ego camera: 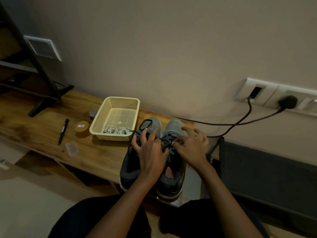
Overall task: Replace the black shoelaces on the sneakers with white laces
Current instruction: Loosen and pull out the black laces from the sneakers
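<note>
Pair of grey mesh sneakers [155,127] with dark padded collars, black cord laces [166,140] threaded: just right of cream perforated rectangular plastic basket [103,117].
Coiled white laces [111,130]: inside basket.
Left hand [151,152]: fingers splayed, pressing the sneaker nearer the basket.
Right hand [190,145]: fingertips pinching black lace of the farther sneaker.

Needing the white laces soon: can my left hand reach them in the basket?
Probably yes: the white laces lie in the open-topped basket beside the left hand, with nothing between.
</note>
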The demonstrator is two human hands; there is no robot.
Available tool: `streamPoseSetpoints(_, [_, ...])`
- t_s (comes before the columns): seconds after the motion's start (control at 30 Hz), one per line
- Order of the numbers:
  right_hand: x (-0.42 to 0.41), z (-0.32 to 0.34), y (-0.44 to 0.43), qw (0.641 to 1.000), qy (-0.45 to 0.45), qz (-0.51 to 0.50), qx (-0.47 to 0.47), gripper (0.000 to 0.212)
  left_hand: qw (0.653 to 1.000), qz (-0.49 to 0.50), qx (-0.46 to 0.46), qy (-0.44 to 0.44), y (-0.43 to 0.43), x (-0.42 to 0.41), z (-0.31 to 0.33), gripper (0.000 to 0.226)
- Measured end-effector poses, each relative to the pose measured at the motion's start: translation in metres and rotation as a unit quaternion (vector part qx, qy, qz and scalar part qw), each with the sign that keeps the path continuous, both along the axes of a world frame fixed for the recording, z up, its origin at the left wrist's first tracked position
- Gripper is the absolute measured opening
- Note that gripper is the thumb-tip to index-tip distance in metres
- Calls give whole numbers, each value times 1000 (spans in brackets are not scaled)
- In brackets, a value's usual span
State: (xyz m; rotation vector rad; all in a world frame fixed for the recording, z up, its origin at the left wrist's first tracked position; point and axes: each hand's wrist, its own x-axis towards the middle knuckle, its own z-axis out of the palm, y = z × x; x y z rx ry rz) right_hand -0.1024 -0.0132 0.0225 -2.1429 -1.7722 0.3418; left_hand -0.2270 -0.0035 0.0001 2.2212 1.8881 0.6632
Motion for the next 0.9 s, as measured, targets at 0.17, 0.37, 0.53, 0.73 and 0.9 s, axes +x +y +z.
streamPoseSetpoints(0.17, [-11,-6,2,998,-57,40,-8,21,1000,1,5,4,-1,1,-1,19])
streamPoseSetpoints(0.37, [4,4,-5,998,-2,13,58,11,1000,9,5,-14,-1,0,0,17])
streamPoseSetpoints(0.53, [10,10,-5,998,42,-18,50,17,1000,8,-5,-14,-2,1,1,18])
streamPoseSetpoints(0.73, [-12,0,1,995,-79,58,-25,28,1000,15,-11,9,-1,0,0,22])
streamPoseSetpoints(0.9, [-5,3,-3,996,-71,57,17,22,1000,19,-17,5,-1,1,2,21])
